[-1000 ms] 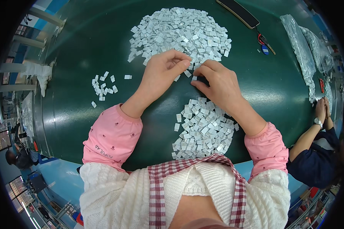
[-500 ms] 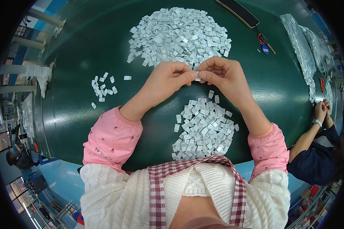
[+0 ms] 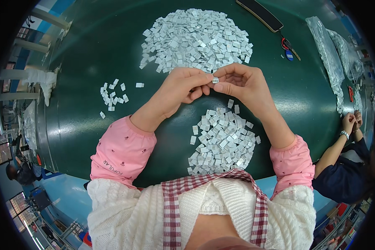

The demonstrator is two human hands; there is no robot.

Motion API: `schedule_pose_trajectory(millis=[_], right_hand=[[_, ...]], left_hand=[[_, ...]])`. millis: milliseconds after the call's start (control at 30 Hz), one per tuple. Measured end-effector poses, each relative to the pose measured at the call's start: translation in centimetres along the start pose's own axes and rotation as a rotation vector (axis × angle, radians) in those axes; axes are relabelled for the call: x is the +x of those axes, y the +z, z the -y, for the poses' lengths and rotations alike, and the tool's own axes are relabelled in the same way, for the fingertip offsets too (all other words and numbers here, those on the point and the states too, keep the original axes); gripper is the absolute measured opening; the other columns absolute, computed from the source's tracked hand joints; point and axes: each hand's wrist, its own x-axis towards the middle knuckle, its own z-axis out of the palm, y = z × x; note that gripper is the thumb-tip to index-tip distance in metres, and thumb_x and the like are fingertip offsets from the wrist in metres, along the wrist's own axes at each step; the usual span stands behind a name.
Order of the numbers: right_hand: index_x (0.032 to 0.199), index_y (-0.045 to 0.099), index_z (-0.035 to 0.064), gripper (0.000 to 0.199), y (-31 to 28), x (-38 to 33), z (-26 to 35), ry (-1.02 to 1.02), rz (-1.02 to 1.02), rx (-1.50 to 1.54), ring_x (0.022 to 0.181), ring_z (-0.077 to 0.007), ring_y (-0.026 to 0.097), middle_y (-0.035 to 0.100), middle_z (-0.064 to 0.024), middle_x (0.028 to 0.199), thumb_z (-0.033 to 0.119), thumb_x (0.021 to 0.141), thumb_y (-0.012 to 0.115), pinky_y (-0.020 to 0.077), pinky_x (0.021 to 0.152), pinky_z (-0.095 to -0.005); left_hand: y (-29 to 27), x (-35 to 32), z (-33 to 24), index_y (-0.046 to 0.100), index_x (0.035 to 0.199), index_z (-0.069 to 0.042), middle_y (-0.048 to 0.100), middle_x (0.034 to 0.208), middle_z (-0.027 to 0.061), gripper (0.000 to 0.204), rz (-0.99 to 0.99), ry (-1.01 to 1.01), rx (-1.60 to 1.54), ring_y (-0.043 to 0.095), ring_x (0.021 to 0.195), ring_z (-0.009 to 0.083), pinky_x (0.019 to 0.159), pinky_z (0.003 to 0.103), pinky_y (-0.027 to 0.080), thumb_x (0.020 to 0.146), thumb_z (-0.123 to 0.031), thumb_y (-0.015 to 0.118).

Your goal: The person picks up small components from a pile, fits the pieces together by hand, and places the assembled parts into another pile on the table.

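Your L hand [image 3: 177, 89] & R hand [image 3: 250, 89] are tog. at the fingertips, both pinched on one small white chip [image 3: 215, 80] w/ dark marks on its face. It's held up over the green table [image 3: 171, 143], btwn the big far pile [image 3: 196, 39] & the smaller near pile [image 3: 223, 139], both loose chips of the same kind. Your L fingers are on its left edge; R thumb & index are at its right. Off to your left: a few scattered chips [image 3: 112, 100] + a lone one [image 3: 139, 85] nr your L wrist. Far right: black case [image 3: 260, 14], keys [image 3: 296, 55] w/ blue fob [image 3: 288, 55] just beside it, then clear bags [image 3: 326, 50]. Co-worker's hands [image 3: 349, 121] are at the table's right edge, tog.; can't tell what's in them, too small.
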Motion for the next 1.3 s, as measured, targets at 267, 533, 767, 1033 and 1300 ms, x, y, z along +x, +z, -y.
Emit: schedule_pose_trajectory(millis=[267,533,767,1033,1300], right_hand=[[0.098,0.076,-0.0002,0.020,-0.1,0.1,-0.3,-0.039,-0.018,0.073,0.064,-0.0047,0.056,0.070,-0.0029,0.078,-0.001,0.080,0.082,0.0455,0.061,-0.0161],[0.098,0.076,0.0033,0.023,-3.1,0.1,0.2,-0.103,0.539,-0.199,0.065,-0.0048,0.053,0.068,0.0000,0.079,-0.002,0.077,0.084,0.0425,0.061,-0.0165],[0.098,0.075,0.0030,0.018,-2.8,0.4,0.9,0.027,0.401,-0.256,0.061,-0.0046,0.049,0.067,0.0010,0.075,-0.001,0.081,0.080,0.0391,0.058,-0.0184],[0.097,0.075,0.0007,0.014,-1.4,0.5,-1.0,-0.087,0.107,-0.366,0.061,-0.0076,0.050,0.066,-0.0009,0.074,-0.001,0.084,0.075,0.0409,0.058,-0.0213],[0.096,0.074,-0.0016,0.013,0.3,0.1,-1.1,-0.201,-0.014,-0.485,0.060,-0.0111,0.051,0.065,-0.0030,0.072,-0.001,0.083,0.074,0.0427,0.058,-0.0247]], left_hand=[[-0.3,0.2,0.0,0.073,0.087,0.000,0.065,0.075,0.0045,0.022,0.007,-0.017,0.031,0.047,0.056,0.0045,0.047,0.017,0.030,0.093,-0.020,0.069],[-1.8,0.9,-0.1,0.072,0.091,-0.003,0.065,0.081,0.0020,0.013,-0.241,0.340,0.517,0.055,0.070,0.0118,0.066,0.026,0.044,0.091,-0.016,0.069],[-1.9,0.9,0.8,0.069,0.095,-0.006,0.061,0.095,0.0030,0.009,-0.100,0.653,1.019,0.060,0.087,0.0209,0.076,0.031,0.048,0.087,-0.012,0.071],[-1.6,1.0,1.5,0.065,0.097,-0.008,0.057,0.098,0.0044,0.013,-0.154,0.682,1.288,0.058,0.092,0.0245,0.080,0.034,0.049,0.087,-0.009,0.071],[-1.4,0.9,1.1,0.064,0.099,-0.008,0.061,0.090,0.0030,0.014,-0.099,0.728,1.280,0.059,0.086,0.0216,0.076,0.032,0.049,0.087,-0.005,0.070]])
